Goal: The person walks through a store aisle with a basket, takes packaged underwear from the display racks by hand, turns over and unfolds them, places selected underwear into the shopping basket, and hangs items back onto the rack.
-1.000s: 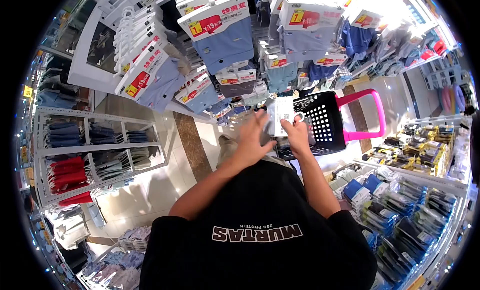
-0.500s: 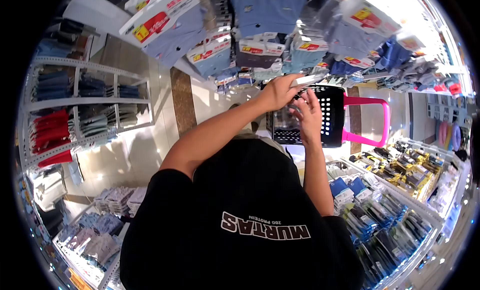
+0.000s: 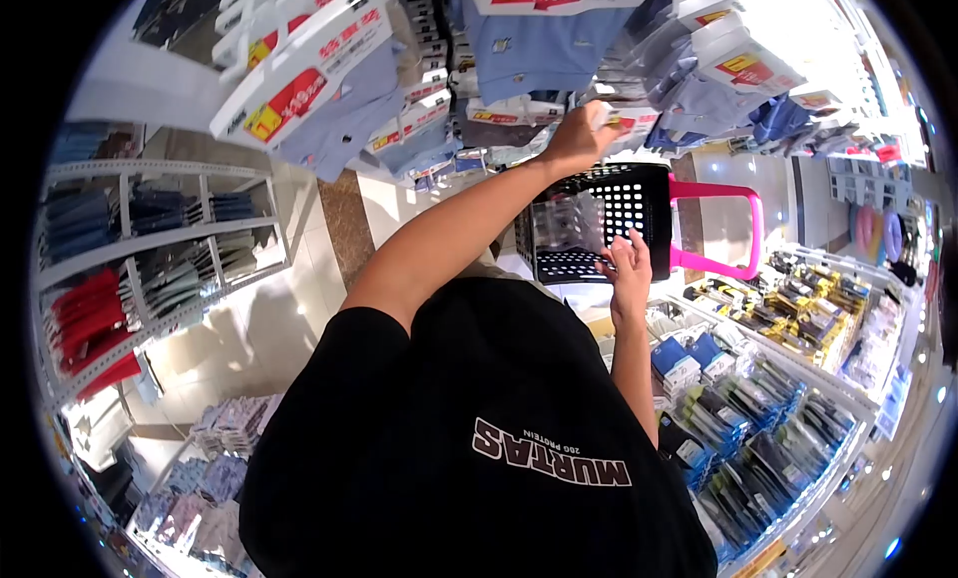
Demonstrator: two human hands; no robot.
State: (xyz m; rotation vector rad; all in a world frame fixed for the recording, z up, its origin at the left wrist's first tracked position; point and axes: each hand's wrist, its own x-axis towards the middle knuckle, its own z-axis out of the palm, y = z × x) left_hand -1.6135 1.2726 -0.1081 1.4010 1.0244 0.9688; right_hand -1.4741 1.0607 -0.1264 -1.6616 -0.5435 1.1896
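My left hand point(image 3: 582, 139) is raised at the hanging rack, its fingers closed on a pack with a white header card, mostly hidden behind the fingers. Around it hang packs of blue and grey garments point(image 3: 544, 54) with white, red and yellow labels. Lower and to the right, my right hand point(image 3: 629, 269) is empty, with loosely curled fingers apart. It is beside the near side of a black perforated basket point(image 3: 654, 219) with a pink handle point(image 3: 753, 234). Clear packaging point(image 3: 569, 222) lies inside the basket.
White shelves point(image 3: 110, 249) with folded dark, red and pale clothes stand at the left. Bins of wrapped packs point(image 3: 748, 418) are at the lower right, and another display of folded garments point(image 3: 205, 488) is at the lower left. Tiled floor point(image 3: 244, 348) shows between them.
My left hand has moved up from over the basket to the hanging packs, with the pack in it. My right hand has let go of the pack and moved lower.
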